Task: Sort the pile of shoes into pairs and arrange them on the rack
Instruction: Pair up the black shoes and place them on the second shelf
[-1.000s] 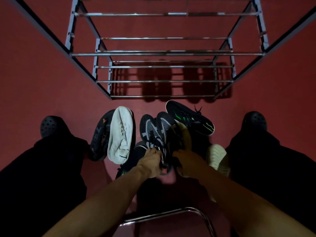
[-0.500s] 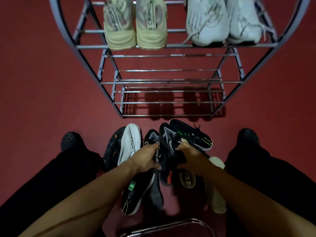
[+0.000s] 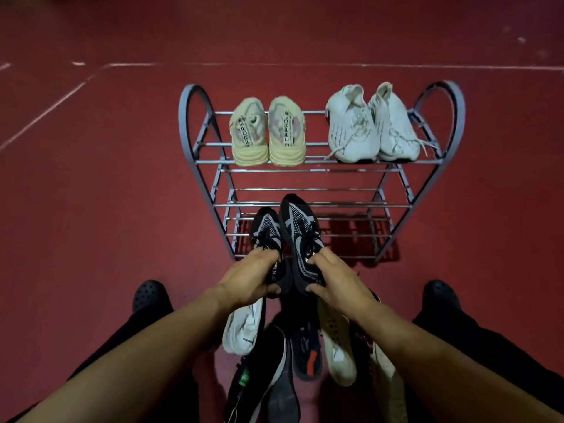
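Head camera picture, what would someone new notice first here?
Front and centre, the left hand and right hand each grip one shoe of a black and grey pair, held before the metal rack. The rack's top shelf holds a beige pair and a white pair.

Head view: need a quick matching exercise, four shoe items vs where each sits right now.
Things:
1. cream pair
2. white laced pair
3. black-and-grey sneakers
4. black shoe with green mark

Places:
A. on the floor in the pile between the person's feet
B. top shelf of the rack, right side
C. held up, one in the left hand, one in the right hand
D. top shelf, left side

Pairs: 1-D, 2-B, 3-C, 4-A
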The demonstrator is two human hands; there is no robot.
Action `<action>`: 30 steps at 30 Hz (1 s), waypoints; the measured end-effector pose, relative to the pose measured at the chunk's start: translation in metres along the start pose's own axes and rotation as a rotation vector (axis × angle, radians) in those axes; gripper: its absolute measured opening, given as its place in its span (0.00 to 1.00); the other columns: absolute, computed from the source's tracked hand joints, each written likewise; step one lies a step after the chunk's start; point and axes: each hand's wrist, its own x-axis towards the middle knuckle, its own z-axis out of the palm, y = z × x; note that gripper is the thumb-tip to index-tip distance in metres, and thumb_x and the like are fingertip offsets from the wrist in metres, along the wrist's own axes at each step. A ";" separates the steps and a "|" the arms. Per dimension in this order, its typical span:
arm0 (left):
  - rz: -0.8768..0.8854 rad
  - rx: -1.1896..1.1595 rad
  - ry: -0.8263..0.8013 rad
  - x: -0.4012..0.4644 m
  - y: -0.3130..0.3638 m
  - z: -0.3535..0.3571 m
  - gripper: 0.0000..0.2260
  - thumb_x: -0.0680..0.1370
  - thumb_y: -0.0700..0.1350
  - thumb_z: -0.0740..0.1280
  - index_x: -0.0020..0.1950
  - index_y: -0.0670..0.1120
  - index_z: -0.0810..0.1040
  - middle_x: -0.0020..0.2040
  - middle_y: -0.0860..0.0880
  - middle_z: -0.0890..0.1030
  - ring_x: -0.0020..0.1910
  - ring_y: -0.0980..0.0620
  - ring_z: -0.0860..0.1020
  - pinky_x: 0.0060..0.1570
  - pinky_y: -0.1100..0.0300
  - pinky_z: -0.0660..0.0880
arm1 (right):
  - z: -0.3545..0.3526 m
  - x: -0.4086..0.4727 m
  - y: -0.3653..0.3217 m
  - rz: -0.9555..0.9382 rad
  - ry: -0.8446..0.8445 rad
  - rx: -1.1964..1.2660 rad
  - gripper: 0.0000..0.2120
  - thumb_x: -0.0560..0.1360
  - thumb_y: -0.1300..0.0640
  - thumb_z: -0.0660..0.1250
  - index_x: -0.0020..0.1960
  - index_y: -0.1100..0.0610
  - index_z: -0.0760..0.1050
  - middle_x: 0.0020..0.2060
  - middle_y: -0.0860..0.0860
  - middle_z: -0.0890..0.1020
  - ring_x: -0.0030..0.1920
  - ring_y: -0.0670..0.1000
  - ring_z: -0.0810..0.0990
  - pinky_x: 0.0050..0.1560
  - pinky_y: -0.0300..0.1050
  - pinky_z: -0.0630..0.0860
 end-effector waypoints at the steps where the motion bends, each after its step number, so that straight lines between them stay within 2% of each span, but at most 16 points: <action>1: 0.005 0.023 0.004 0.003 -0.001 -0.005 0.18 0.71 0.51 0.77 0.50 0.55 0.68 0.50 0.57 0.71 0.52 0.54 0.69 0.51 0.51 0.75 | -0.003 0.005 -0.002 -0.009 0.013 -0.008 0.24 0.71 0.52 0.76 0.62 0.52 0.69 0.57 0.44 0.70 0.58 0.48 0.73 0.52 0.40 0.71; 8: 0.054 0.087 -0.024 0.017 -0.014 -0.010 0.17 0.72 0.51 0.76 0.51 0.55 0.69 0.50 0.57 0.73 0.52 0.54 0.69 0.49 0.54 0.74 | -0.001 0.035 0.001 -0.035 0.028 -0.048 0.25 0.70 0.53 0.77 0.61 0.52 0.69 0.56 0.45 0.70 0.57 0.49 0.73 0.50 0.39 0.70; 13: 0.184 0.092 -0.133 0.013 -0.020 -0.010 0.17 0.72 0.54 0.75 0.52 0.58 0.68 0.47 0.60 0.69 0.48 0.60 0.67 0.45 0.61 0.68 | 0.004 0.045 0.007 -0.058 0.075 -0.067 0.22 0.71 0.54 0.75 0.61 0.54 0.69 0.56 0.47 0.70 0.58 0.49 0.73 0.50 0.44 0.75; 16: 0.181 0.123 -0.174 0.002 -0.018 -0.012 0.19 0.71 0.54 0.76 0.52 0.58 0.67 0.48 0.60 0.69 0.46 0.60 0.67 0.43 0.63 0.66 | -0.002 0.041 0.006 -0.050 0.077 -0.085 0.22 0.72 0.54 0.75 0.61 0.54 0.69 0.55 0.47 0.70 0.58 0.49 0.72 0.50 0.46 0.76; 22: 0.174 0.168 -0.173 -0.016 -0.004 -0.034 0.18 0.72 0.54 0.75 0.54 0.57 0.69 0.51 0.57 0.74 0.51 0.57 0.72 0.48 0.57 0.74 | -0.024 0.032 -0.006 -0.070 0.094 -0.121 0.22 0.72 0.53 0.75 0.61 0.52 0.68 0.54 0.46 0.68 0.57 0.49 0.72 0.51 0.44 0.76; 25: 0.168 0.188 -0.159 -0.021 0.003 -0.044 0.18 0.72 0.55 0.75 0.54 0.58 0.69 0.52 0.56 0.75 0.52 0.55 0.73 0.47 0.59 0.72 | -0.036 0.031 -0.015 -0.079 0.107 -0.145 0.22 0.72 0.52 0.75 0.60 0.51 0.66 0.54 0.45 0.67 0.57 0.49 0.72 0.49 0.45 0.76; 30: 0.086 0.181 -0.114 -0.020 0.001 -0.055 0.19 0.72 0.54 0.76 0.56 0.54 0.71 0.52 0.54 0.76 0.52 0.52 0.74 0.46 0.56 0.72 | -0.046 0.035 -0.018 -0.026 0.143 -0.132 0.24 0.72 0.52 0.75 0.61 0.49 0.65 0.54 0.45 0.68 0.57 0.50 0.73 0.48 0.46 0.75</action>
